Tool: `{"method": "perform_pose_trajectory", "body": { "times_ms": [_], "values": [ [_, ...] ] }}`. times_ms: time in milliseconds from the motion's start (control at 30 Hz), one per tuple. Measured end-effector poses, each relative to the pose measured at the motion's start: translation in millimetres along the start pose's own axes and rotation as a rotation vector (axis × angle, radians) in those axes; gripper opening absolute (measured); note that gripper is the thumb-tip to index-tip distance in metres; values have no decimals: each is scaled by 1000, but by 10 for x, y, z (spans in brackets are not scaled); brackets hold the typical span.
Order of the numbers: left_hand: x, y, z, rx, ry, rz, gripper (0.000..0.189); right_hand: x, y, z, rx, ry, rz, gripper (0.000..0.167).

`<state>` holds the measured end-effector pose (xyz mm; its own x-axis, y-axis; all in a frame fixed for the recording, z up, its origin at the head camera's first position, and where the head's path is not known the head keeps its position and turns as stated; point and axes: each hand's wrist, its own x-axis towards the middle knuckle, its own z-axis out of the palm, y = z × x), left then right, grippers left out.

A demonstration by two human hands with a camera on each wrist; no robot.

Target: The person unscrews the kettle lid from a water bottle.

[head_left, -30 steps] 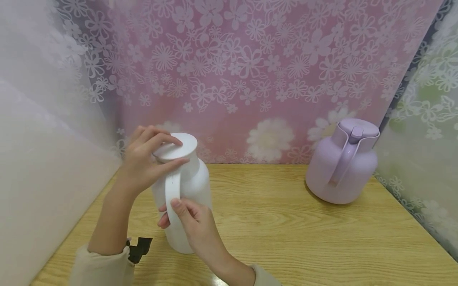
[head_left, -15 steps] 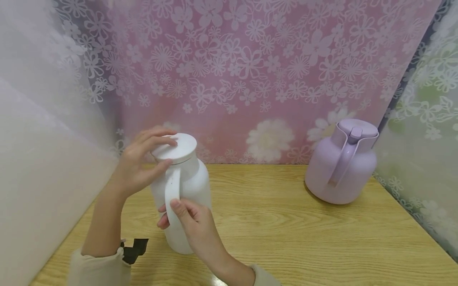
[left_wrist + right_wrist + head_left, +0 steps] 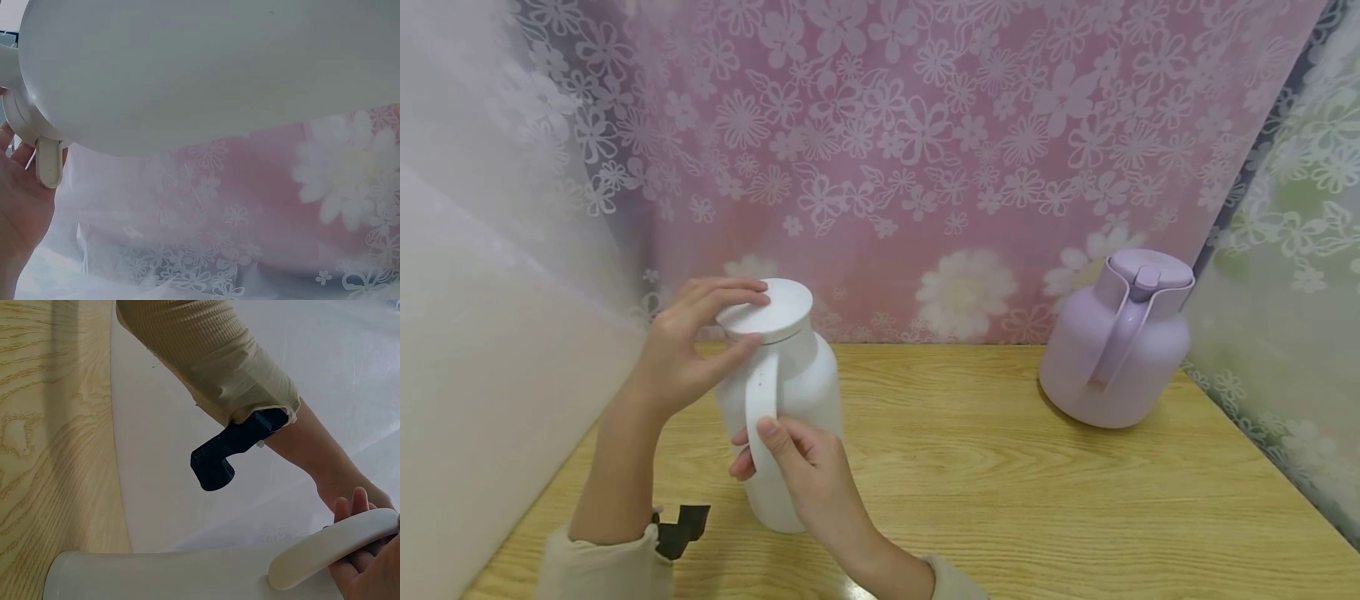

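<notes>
In the head view a white thermos jug (image 3: 812, 379) stands upright on the table, left of the middle. Its round flat lid (image 3: 784, 307) sits on the neck. My left hand (image 3: 681, 350) grips the lid from the left, fingers across its top and thumb at the near rim. The jug's curved handle (image 3: 762, 400) faces me. My right hand (image 3: 823, 475) holds this handle, thumb on its near side and fingertips showing behind. In the left wrist view a small pale tab (image 3: 49, 164) sticks out at the jug's top, beside the fingers.
A lilac thermos jug (image 3: 1116, 350) stands at the back right of the wood-grain table (image 3: 1000, 500). Behind hangs a pink flowered curtain (image 3: 887, 167). A pale wall (image 3: 497, 317) bounds the left side. A black wrist mount (image 3: 683, 531) juts from the left sleeve.
My left hand has drawn back to the left, its thumb moving from above the handle to the lid's rim. The right hand and both jugs have kept their places.
</notes>
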<state>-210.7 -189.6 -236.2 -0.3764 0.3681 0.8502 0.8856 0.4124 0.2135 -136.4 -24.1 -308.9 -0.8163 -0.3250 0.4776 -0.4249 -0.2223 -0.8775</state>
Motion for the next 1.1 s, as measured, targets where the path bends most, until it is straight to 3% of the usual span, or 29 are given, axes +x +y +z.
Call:
{"method": "perform_pose_trajectory", "body": {
  "times_ms": [167, 300, 500, 600, 700, 833, 933, 1100],
  "values": [
    [21, 36, 22, 87, 32, 8, 35, 1, -3, 1, -1, 2, 6, 31],
    [54, 89, 54, 195, 58, 0, 48, 4, -10, 3, 6, 3, 11, 31],
    [97, 170, 111, 350, 90, -57, 41, 1, -12, 6, 13, 1, 18, 31],
    [117, 195, 131, 420, 88, -54, 41, 0, -13, 6, 16, 0, 21, 31],
    [125, 206, 140, 439, 83, -59, 41, 0, -12, 3, 19, 3, 21, 31],
    [93, 187, 93, 327, 45, -93, 35, -3, -9, 2, 14, 6, 13, 31],
    [37, 139, 21, 138, 20, -116, 30, -4, -5, 3, 6, 5, 4, 31],
    [-51, 44, -63, -179, 5, -92, 23, -1, -4, 4, -3, 5, -7, 31]
  ]
}}
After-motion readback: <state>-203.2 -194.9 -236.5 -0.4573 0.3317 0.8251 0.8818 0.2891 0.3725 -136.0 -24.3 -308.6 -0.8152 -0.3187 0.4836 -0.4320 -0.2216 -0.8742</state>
